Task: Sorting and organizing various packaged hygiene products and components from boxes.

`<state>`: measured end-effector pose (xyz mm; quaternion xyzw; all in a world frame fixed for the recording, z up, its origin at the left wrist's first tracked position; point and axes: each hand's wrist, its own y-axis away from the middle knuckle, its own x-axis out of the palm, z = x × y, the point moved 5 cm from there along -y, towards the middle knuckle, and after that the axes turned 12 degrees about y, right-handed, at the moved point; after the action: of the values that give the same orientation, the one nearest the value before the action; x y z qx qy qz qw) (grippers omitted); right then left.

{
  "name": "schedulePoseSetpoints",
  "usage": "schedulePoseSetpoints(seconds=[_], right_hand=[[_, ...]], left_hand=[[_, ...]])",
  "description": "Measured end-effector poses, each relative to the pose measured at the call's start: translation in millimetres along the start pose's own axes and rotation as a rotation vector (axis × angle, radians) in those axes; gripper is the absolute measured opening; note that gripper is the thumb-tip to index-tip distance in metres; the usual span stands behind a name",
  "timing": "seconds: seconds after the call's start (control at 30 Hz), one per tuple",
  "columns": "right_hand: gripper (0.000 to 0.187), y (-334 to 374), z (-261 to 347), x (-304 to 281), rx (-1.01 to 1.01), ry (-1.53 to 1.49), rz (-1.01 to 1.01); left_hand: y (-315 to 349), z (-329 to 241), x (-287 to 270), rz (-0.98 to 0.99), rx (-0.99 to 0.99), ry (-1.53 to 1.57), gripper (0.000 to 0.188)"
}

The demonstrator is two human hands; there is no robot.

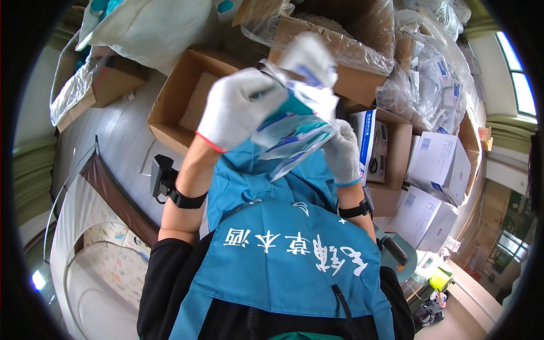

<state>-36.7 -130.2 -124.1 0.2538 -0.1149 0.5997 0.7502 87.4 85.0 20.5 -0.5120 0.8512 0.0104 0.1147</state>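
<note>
Apron: And there's the blue apron (283, 249), covering the person's front, white characters across it.
Brown carton: An open brown carton (161, 116) sits ahead of the apron, slightly left, its top gaping.
White boxes: Over to the apron's right, two white boxes (434, 164), one beyond the other!
Packets: Here they are, glossy packets (297, 133) in white, teal and blue, up in front of the apron.
Left hand: White-gloved left hand (241, 107), ahead of the apron, fingers curled tight on the packets' near-left edge.
Right hand: Gloved right hand (343, 150), at the apron's front right, against the packets; fingertips hidden, so I can't tell how closed.
</note>
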Motion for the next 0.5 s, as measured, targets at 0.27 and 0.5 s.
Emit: schedulePoseSetpoints(seconds=[0.27,0.5], right_hand=[[0.019,-0.6,-3.7,-16.4,-0.061,-0.059,0.022],[0.017,-3.5,-6.6,-10.3,-0.061,-0.025,0.062]], left_hand=[[14.1,-34.7,-89.2,-0.452,0.357,0.386,0.026],[23.5,-21.9,-10.6,0.099,0.083,0.093,0.009]])
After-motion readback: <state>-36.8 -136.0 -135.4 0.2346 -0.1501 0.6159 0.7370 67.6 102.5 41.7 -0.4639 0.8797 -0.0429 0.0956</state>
